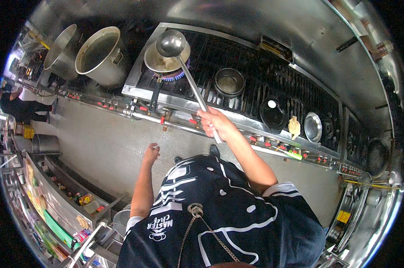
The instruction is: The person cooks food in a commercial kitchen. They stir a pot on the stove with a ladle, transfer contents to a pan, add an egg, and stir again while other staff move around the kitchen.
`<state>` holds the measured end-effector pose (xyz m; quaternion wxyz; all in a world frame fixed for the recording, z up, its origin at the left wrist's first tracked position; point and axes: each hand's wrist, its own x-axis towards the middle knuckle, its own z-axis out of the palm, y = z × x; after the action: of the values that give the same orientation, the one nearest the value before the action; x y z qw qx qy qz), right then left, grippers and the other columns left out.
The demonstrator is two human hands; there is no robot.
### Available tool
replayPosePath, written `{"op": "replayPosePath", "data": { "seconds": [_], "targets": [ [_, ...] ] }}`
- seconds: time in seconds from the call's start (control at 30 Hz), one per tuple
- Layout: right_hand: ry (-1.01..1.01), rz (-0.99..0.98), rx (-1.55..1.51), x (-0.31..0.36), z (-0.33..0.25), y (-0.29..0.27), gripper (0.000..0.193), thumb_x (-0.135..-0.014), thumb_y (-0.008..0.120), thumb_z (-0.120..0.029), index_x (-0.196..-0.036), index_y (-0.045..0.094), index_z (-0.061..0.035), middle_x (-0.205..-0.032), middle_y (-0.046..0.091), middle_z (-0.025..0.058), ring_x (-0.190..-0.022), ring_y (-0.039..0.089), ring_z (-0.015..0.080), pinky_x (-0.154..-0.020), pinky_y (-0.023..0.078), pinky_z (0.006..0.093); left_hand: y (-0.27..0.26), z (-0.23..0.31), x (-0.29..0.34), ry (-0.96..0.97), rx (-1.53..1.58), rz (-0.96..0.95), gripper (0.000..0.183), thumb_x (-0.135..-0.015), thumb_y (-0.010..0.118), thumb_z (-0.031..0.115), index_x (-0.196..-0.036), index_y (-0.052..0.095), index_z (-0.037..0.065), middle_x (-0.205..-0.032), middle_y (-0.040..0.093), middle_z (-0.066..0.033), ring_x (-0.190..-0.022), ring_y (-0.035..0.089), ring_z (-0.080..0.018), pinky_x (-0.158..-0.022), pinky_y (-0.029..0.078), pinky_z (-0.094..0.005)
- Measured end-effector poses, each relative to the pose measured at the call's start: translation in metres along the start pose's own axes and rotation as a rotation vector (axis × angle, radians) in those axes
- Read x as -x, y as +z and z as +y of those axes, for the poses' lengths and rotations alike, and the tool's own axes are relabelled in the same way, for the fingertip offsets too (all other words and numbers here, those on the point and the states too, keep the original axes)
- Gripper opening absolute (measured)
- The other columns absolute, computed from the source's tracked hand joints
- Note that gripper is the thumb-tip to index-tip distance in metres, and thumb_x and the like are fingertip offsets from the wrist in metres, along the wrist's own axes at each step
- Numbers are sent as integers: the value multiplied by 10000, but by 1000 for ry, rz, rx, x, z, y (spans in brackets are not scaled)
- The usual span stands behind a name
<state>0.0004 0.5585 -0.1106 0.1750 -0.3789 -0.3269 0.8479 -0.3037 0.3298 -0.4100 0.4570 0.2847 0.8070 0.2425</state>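
My right hand (216, 123) is closed round the long handle of a metal ladle (171, 43). The ladle's bowl hangs over a saucepan (155, 61), hiding part of it, and I cannot tell whether they touch. Blue flames burn under the saucepan, whose dark handle (156, 93) points toward me. Something pale lies inside the pan. Down at my side, away from the stove, is my left hand (152, 152), its fingers curled together; whether anything small is in them is hidden.
The gas stove (202, 49) also holds a small pot (229, 82), a black pan (272, 117), a crumpled cloth (294, 127) and a metal bowl (312, 127). Two large stockpots (115, 69) stand left. Behind me at left is a food counter (59, 196). Another person (21, 107) stands far left.
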Motion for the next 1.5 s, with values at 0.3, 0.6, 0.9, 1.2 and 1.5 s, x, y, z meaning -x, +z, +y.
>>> {"op": "replayPosePath", "data": {
  "seconds": [0.3,0.6,0.9,1.2,1.5],
  "targets": [
    [91,-25,-171,34,-11,-3,193,-1009,624,-241,-1065,550,-71,-610,399,-69,-404,337,29,-341,272,247,12,-89,59,-128,-274,-158,390,-914,584,290,-1192,646,23,-808,703,-161,-597,682,-252,-527,548,-405],
    [132,-109,-228,40,-36,-14,180,-1024,603,-270,-1021,536,-102,-607,384,-73,-404,347,35,-353,300,260,16,-154,171,-327,173,-137,250,-956,536,242,-1105,623,61,-844,687,-152,-661,702,-284,-513,558,-456],
    [99,-130,-248,32,-51,-25,189,-1052,540,-265,-1026,573,-81,-586,374,-94,-398,334,21,-355,300,245,57,-124,148,-377,241,-56,420,-945,557,314,-1267,571,44,-996,696,-145,-743,704,-262,-607,569,-427],
    [108,-121,-282,34,-59,-27,180,-1035,581,-256,-1040,556,-78,-595,380,-73,-396,337,33,-349,293,251,56,-96,138,-528,340,3,388,-935,562,293,-1237,578,50,-936,681,-115,-706,693,-234,-555,547,-381],
    [-111,86,148,31,-65,-14,215,-1030,585,-274,-1069,570,-63,-608,435,-34,-407,411,68,-368,354,257,67,-128,134,-282,162,-95,407,-918,550,294,-1238,580,43,-915,682,-127,-701,697,-241,-551,566,-395]
  ]
}}
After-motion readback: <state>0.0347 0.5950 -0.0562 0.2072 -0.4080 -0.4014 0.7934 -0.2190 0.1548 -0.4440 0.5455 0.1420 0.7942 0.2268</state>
